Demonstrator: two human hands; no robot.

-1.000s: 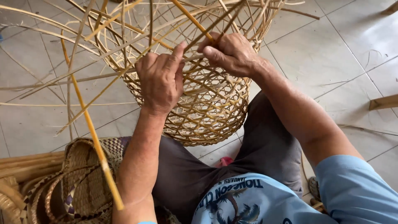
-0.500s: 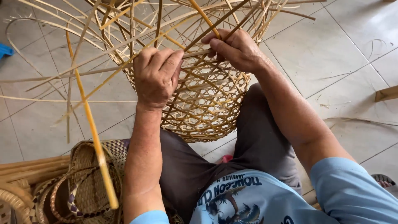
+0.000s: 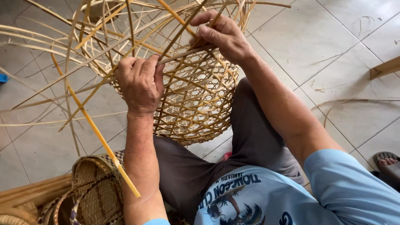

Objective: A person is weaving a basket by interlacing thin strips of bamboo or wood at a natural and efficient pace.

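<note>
Over a tiled floor (image 3: 325, 46), left hand (image 3: 141, 83) seemingly grips the basket (image 3: 191, 100); right hand (image 3: 223, 35) pinches a strip (image 3: 183, 54).

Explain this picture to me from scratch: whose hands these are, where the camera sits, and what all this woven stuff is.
There is no machine here. One camera sits on a person's head and looks down, so you see that person's own arms, lap and light blue shirt.

The person sits with a half-made open-weave basket against the knees. It is woven of thin pale strips in a lattice, and loose strip ends fan out from its unfinished top.

The left hand grips a flat strip that runs across the basket's side. The right hand pinches strips near the rim, fingers curled around them.

Under it all is a pale tiled floor. At lower left lie finished woven baskets and a bundle of sticks. At the right edge, a sandalled foot shows; whose it is I cannot tell.
</note>
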